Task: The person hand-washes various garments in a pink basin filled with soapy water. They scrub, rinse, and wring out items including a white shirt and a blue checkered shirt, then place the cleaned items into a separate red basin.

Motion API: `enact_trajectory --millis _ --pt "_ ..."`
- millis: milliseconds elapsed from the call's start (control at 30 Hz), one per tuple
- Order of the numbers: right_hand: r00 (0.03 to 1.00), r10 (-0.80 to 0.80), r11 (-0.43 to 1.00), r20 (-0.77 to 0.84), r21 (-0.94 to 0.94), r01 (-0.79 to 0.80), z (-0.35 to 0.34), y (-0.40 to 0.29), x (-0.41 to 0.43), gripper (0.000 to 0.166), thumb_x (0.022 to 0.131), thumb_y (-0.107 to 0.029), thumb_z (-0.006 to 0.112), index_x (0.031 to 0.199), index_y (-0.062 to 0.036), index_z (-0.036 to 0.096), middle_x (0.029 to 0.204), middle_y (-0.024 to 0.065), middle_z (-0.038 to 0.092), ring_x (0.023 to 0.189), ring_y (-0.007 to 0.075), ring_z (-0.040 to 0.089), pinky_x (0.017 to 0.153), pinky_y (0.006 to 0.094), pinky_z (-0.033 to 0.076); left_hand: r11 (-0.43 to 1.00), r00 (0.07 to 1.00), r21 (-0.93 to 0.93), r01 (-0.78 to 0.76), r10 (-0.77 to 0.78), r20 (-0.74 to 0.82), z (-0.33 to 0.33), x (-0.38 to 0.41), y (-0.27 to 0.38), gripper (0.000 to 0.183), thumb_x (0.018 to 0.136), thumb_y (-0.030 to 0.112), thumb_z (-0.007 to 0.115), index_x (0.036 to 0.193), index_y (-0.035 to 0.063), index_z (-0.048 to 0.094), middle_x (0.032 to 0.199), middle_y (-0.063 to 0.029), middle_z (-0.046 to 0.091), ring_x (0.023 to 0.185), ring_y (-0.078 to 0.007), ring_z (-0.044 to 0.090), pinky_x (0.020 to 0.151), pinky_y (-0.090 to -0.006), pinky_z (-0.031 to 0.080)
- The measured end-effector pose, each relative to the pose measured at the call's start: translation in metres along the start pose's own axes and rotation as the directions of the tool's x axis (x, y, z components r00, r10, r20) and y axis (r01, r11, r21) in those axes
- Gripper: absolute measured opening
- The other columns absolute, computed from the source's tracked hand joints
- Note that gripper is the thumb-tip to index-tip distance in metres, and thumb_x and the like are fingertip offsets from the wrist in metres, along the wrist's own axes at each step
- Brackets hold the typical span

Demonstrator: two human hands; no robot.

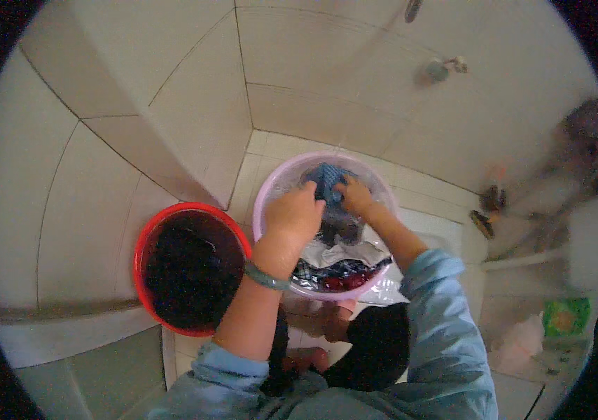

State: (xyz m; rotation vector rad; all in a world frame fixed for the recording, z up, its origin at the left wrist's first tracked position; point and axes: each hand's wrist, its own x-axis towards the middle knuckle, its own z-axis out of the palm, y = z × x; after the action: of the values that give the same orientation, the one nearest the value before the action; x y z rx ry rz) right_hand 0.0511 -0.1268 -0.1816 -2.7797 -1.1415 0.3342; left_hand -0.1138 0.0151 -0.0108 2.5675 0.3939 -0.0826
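A pink plastic basin [325, 298] stands in front of me on the tiled floor, with wet clothes and water inside. Near its far side a blue patterned cloth [329, 174] is bunched up. My left hand [292, 214] grips the left side of this cloth, a bangle on the wrist. Pinching the cloth's right side is my right hand [355, 195]; some fingertips are hidden in the folds. Closer to me in the basin lie a pale garment [349, 254], a dark checked garment [307, 272] and a dark red one [349, 281].
A red basin [140, 273] holding dark contents stands to the left, close to the pink one. Tiled walls [299, 105] meet in a corner beyond. A wall tap [438, 71] is at upper right. A white floor fixture [435, 231] lies right of the pink basin.
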Motion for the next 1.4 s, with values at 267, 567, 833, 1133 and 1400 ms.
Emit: enact_trajectory --millis 267,567,833,1133,1400 --pt "0.911 0.118 0.991 0.394 -0.108 -0.081 0.135 0.039 -0.003 0.044 0.079 -0.034 0.049 0.120 -0.0189 0.047 0.130 0.0148 0.035 0.119 0.0368 0.031 0.093 0.0515 0.030 0.990 0.999 0.137 -0.025 0.030 -0.031 0.018 -0.006 0.061 0.033 0.079 0.026 0.055 0.106 0.0079 0.050 0.088 -0.0178 0.059 0.079 -0.0357 0.058 0.067 -0.0448 0.046" --pt "0.948 0.050 0.887 0.313 0.423 -0.186 -0.093 0.045 -0.039 0.036 0.079 -0.029 0.052 0.106 -0.0057 0.055 0.091 0.0135 0.059 0.075 0.0245 0.057 0.068 0.0382 0.045 1.000 0.992 -0.025 -0.011 0.014 0.128 0.013 0.005 0.051 0.038 0.077 0.024 0.057 0.107 0.0050 0.046 0.102 -0.0199 0.055 0.093 -0.0371 0.053 0.078 -0.0446 0.043" --pt "0.943 0.274 0.581 -0.191 0.814 -0.005 -0.365 -0.067 -0.090 0.027 0.080 -0.030 0.055 0.091 -0.0060 0.060 0.075 0.0022 0.060 0.063 0.0131 0.058 0.056 0.0286 0.048 0.965 0.997 -0.261 -0.041 0.058 0.056 0.026 0.013 -0.009 0.082 0.059 0.032 0.075 0.123 0.0031 0.031 0.121 -0.0207 0.042 0.114 -0.0369 0.038 0.094 -0.0455 0.031" --pt "0.922 0.166 0.581 -0.349 0.790 0.194 -0.489 -0.179 -0.156 0.025 0.082 -0.032 0.054 0.088 -0.0075 0.058 0.075 0.0007 0.061 0.064 0.0105 0.060 0.056 0.0263 0.053 0.953 0.935 -0.254 -0.163 0.067 -0.349 0.031 0.000 0.014 0.108 0.050 0.042 0.079 0.132 0.0060 0.017 0.132 -0.0216 0.027 0.123 -0.0370 0.026 0.099 -0.0490 0.024" --pt "0.851 0.401 0.513 -0.339 0.853 0.098 -0.457 -0.082 -0.192 0.030 0.081 -0.038 0.055 0.092 -0.0106 0.058 0.083 -0.0013 0.061 0.072 0.0080 0.057 0.065 0.0252 0.048 0.421 0.971 -0.889 -0.182 -0.067 -0.230 0.051 0.041 -0.004 0.033 0.077 0.022 0.054 0.102 0.0001 0.053 0.098 -0.0145 0.059 0.090 -0.0225 0.055 0.075 -0.0338 0.043"
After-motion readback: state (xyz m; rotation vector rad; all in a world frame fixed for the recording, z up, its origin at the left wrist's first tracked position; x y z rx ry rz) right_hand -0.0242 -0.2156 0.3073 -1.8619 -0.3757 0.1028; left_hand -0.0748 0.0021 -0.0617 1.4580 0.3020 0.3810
